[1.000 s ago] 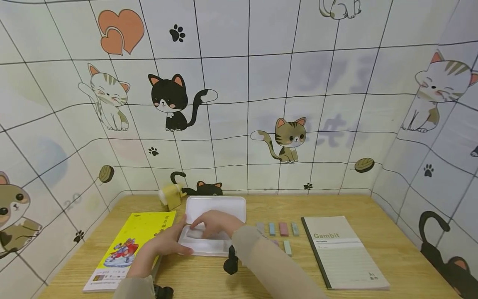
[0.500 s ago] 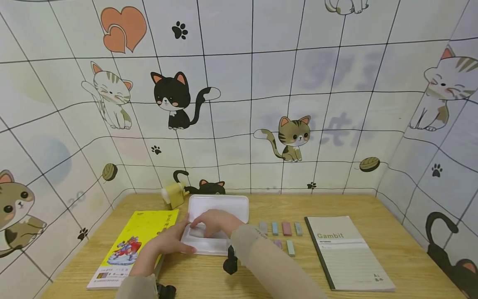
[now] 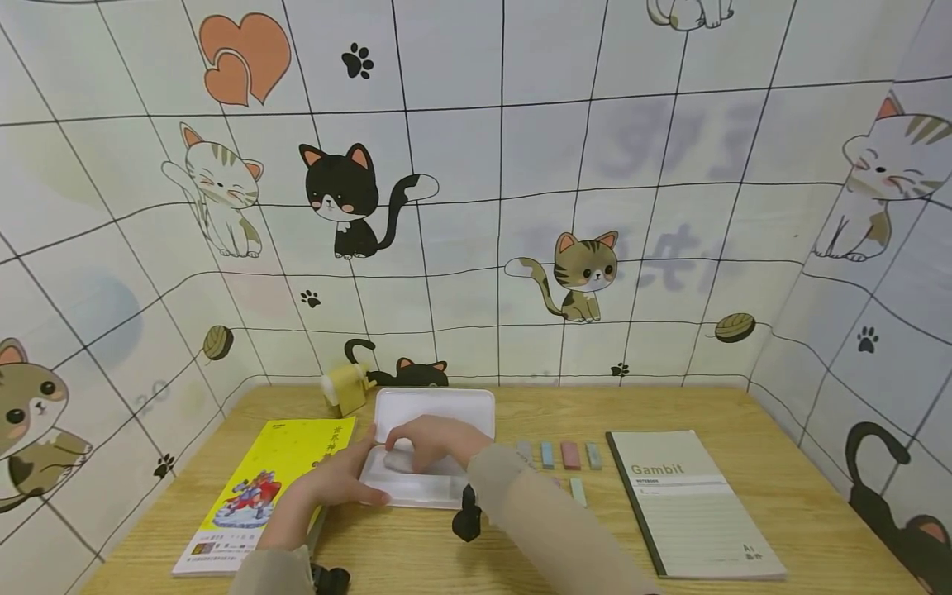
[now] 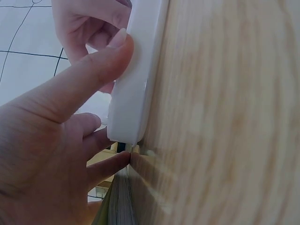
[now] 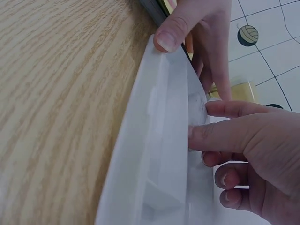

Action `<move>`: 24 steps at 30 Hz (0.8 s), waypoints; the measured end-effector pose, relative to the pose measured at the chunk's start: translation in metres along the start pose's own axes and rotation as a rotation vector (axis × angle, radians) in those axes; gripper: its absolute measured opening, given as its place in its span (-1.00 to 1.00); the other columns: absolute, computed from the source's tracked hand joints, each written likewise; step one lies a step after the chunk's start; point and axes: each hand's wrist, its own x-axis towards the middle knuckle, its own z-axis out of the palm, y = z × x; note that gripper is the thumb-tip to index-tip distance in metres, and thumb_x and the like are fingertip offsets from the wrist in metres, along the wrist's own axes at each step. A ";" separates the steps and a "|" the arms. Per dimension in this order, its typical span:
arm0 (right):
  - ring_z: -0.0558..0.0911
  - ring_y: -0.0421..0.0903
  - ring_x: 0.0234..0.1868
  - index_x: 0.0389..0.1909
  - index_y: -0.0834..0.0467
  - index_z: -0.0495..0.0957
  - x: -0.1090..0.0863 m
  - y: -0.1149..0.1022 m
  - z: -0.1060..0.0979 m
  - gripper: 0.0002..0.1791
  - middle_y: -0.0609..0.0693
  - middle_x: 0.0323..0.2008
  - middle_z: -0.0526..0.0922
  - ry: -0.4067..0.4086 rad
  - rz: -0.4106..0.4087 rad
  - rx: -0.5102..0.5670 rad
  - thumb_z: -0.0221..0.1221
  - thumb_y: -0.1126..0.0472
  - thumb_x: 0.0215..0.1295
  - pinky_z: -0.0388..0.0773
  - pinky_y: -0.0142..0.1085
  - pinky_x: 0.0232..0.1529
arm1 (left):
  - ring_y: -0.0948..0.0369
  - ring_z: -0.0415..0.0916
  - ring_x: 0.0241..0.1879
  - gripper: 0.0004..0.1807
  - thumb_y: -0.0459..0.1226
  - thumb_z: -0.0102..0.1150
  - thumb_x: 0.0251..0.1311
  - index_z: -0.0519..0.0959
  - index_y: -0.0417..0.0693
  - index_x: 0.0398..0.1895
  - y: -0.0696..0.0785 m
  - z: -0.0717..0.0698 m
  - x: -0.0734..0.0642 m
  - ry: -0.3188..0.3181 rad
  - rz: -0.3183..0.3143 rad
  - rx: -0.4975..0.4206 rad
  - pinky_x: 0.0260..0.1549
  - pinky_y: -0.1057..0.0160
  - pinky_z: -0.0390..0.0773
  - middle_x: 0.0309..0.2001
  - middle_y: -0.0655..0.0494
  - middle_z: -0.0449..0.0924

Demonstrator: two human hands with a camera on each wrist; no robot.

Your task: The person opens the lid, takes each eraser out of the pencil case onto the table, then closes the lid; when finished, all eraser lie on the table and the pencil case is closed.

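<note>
A white pencil-case-like box (image 3: 416, 493) lies on the table with its lid (image 3: 439, 402) raised at the back. My left hand (image 3: 336, 483) grips its left end, the thumb against the front wall, as the left wrist view also shows (image 4: 61, 117). Inside the box, my right hand (image 3: 431, 442) pinches a pale, whitish-grey piece (image 3: 400, 457) between thumb and index finger. In the right wrist view this piece (image 5: 198, 110) looks partly see-through and is half hidden by the box wall; its kind is unclear.
A yellow book (image 3: 256, 496) lies at the left, close to the left hand. Behind it stands a yellow-and-white object (image 3: 345, 389). Several small coloured blocks, among them a pink block (image 3: 570, 455), lie right of the box. Farther right is a notebook (image 3: 692, 504).
My right hand has shifted slightly right inside the box, and the pale piece with it. The left hand keeps its place on the box. The head view has moved a little since the first frame.
</note>
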 end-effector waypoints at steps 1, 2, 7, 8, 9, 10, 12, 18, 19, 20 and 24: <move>0.46 -0.26 -0.21 0.08 -0.21 0.54 -0.002 0.001 -0.002 -0.46 -0.20 0.02 0.60 -0.001 -0.002 0.007 0.37 0.30 0.10 0.44 -0.38 -0.03 | -0.16 0.01 0.42 0.28 0.02 0.52 -0.14 -0.11 -0.29 0.51 0.000 0.000 0.000 -0.001 -0.004 0.001 0.31 -0.26 0.03 0.49 -0.26 -0.06; 0.46 -0.25 -0.26 0.08 -0.20 0.53 -0.004 0.002 -0.004 -0.45 -0.18 -0.06 0.62 0.000 -0.003 0.015 0.38 0.30 0.09 0.45 -0.39 -0.09 | -0.16 0.01 0.43 0.29 0.03 0.51 -0.14 -0.10 -0.28 0.51 0.000 0.000 0.000 -0.003 -0.008 0.002 0.31 -0.26 0.02 0.49 -0.25 -0.07; 0.47 -0.22 -0.43 0.12 -0.16 0.49 -0.014 0.008 -0.013 -0.39 -0.16 -0.41 0.54 0.007 -0.030 0.054 0.43 0.30 0.05 0.44 -0.41 -0.34 | -0.18 -0.01 0.43 0.29 0.02 0.51 -0.14 -0.13 -0.26 0.52 -0.001 0.000 0.000 -0.015 -0.017 -0.007 0.32 -0.26 0.00 0.49 -0.27 -0.07; 0.47 -0.23 -0.42 0.13 -0.17 0.49 -0.016 0.009 -0.015 -0.38 -0.17 -0.42 0.53 0.011 -0.036 0.059 0.43 0.29 0.05 0.44 -0.42 -0.34 | -0.18 -0.01 0.43 0.29 0.02 0.51 -0.13 -0.13 -0.26 0.52 -0.001 0.000 0.000 -0.016 -0.018 -0.007 0.32 -0.26 0.00 0.49 -0.27 -0.07; 0.48 -0.24 -0.41 0.14 -0.17 0.48 -0.017 0.010 -0.016 -0.38 -0.18 -0.42 0.53 0.014 -0.040 0.066 0.44 0.28 0.05 0.43 -0.42 -0.33 | -0.19 -0.01 0.42 0.29 0.02 0.51 -0.13 -0.13 -0.27 0.52 -0.001 0.000 0.000 -0.018 -0.018 -0.006 0.32 -0.26 0.00 0.49 -0.28 -0.06; 0.48 -0.24 -0.40 0.14 -0.18 0.47 -0.019 0.011 -0.018 -0.37 -0.17 -0.44 0.53 0.019 -0.044 0.069 0.44 0.28 0.05 0.43 -0.42 -0.33 | -0.19 0.00 0.42 0.29 0.02 0.51 -0.13 -0.13 -0.26 0.52 -0.001 0.000 0.000 -0.018 -0.019 -0.004 0.32 -0.26 0.01 0.48 -0.28 -0.06; 0.47 -0.24 -0.40 0.15 -0.18 0.46 -0.023 0.014 -0.022 -0.37 -0.16 -0.44 0.53 0.027 -0.049 0.078 0.44 0.26 0.06 0.43 -0.42 -0.34 | -0.19 0.00 0.42 0.29 0.02 0.51 -0.13 -0.13 -0.27 0.52 -0.001 0.000 0.000 -0.019 -0.021 0.000 0.31 -0.26 0.02 0.48 -0.29 -0.06; 0.48 -0.24 -0.34 0.16 -0.14 0.43 -0.034 0.024 -0.027 -0.39 -0.19 -0.39 0.54 0.057 -0.064 0.096 0.42 0.20 0.09 0.44 -0.40 -0.29 | -0.19 0.02 0.41 0.29 0.05 0.51 -0.15 -0.09 -0.26 0.52 -0.001 0.000 0.002 -0.010 -0.034 0.021 0.30 -0.27 0.03 0.48 -0.27 -0.04; 0.49 -0.24 -0.32 0.16 -0.14 0.42 -0.036 0.026 -0.027 -0.39 -0.20 -0.39 0.55 0.062 -0.064 0.106 0.42 0.20 0.09 0.44 -0.40 -0.27 | -0.19 0.01 0.42 0.29 0.05 0.51 -0.15 -0.09 -0.26 0.52 -0.001 0.000 0.002 -0.007 -0.037 0.022 0.31 -0.27 0.03 0.49 -0.25 -0.05; 0.50 -0.25 -0.30 0.15 -0.15 0.43 -0.038 0.028 -0.027 -0.39 -0.21 -0.38 0.56 0.068 -0.060 0.120 0.43 0.20 0.08 0.45 -0.40 -0.25 | -0.18 0.01 0.42 0.29 0.05 0.52 -0.16 -0.08 -0.26 0.52 -0.001 0.001 0.002 -0.005 -0.036 0.024 0.31 -0.26 0.02 0.49 -0.25 -0.05; 0.53 -0.25 -0.27 0.14 -0.17 0.43 -0.048 0.035 -0.026 -0.38 -0.23 -0.36 0.58 0.075 -0.040 0.209 0.43 0.22 0.07 0.47 -0.37 -0.21 | -0.18 0.01 0.42 0.30 0.04 0.53 -0.17 -0.08 -0.26 0.52 -0.001 0.001 0.002 0.000 -0.040 0.024 0.31 -0.26 0.02 0.49 -0.25 -0.06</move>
